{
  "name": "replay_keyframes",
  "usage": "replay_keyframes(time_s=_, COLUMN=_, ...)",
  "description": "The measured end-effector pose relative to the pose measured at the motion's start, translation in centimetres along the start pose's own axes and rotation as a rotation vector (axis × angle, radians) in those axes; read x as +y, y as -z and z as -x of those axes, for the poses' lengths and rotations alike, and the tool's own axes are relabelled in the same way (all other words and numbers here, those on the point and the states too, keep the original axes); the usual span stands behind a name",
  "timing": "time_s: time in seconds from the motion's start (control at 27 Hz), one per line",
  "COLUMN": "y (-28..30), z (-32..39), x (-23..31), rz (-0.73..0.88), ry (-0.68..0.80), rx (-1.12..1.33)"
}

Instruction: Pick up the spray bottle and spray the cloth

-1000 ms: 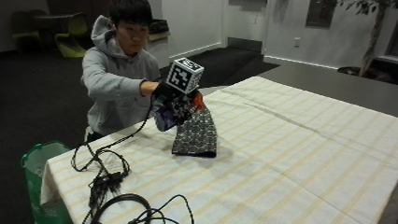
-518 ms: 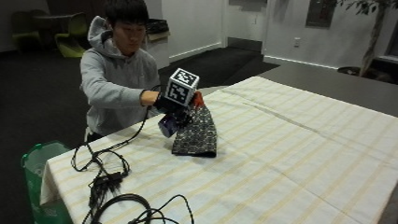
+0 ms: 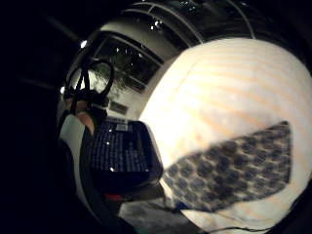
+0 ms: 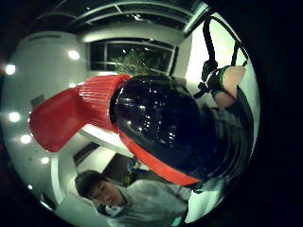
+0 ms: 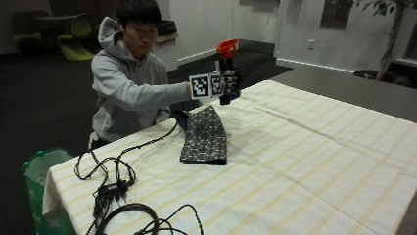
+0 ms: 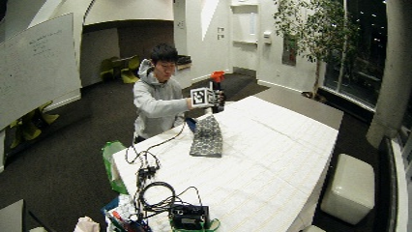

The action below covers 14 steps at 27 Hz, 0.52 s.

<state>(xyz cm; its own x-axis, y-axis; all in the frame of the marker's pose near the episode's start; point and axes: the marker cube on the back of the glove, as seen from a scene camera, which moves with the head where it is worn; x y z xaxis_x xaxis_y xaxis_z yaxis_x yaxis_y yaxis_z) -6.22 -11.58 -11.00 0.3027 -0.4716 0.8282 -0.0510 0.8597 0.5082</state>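
Pick-up done: the black-gloved right hand (image 5: 229, 84), its grip closed around the dark blue plastic spray bottle with red nozzle (image 5: 225, 63), holds it aloft; dark patterned folded cloth (image 5: 204, 136) lies below the grip on the striped surface (image 5: 306, 161), spraying apparently remaining.

Grey hooded sweatshirt (image 5: 127, 90), long sleeves; black glove on right hand (image 5: 229, 83)

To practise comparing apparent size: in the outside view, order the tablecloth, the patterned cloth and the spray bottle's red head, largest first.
1. Tablecloth, covering the whole table.
2. Patterned cloth, lying flat on it.
3. Spray bottle's red head, above the gloved right hand gripping the bottle.
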Motion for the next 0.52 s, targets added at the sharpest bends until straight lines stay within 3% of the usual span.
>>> replay_keyframes(time_s=0.19, y=-6.8, z=-4.5, x=-2.8, rz=-0.143, ry=-0.114, rx=-0.116)
replay_keyframes(time_s=0.52, y=-14.1, z=-12.3, x=-4.6, rz=-0.079, ry=-0.139, rx=0.057)
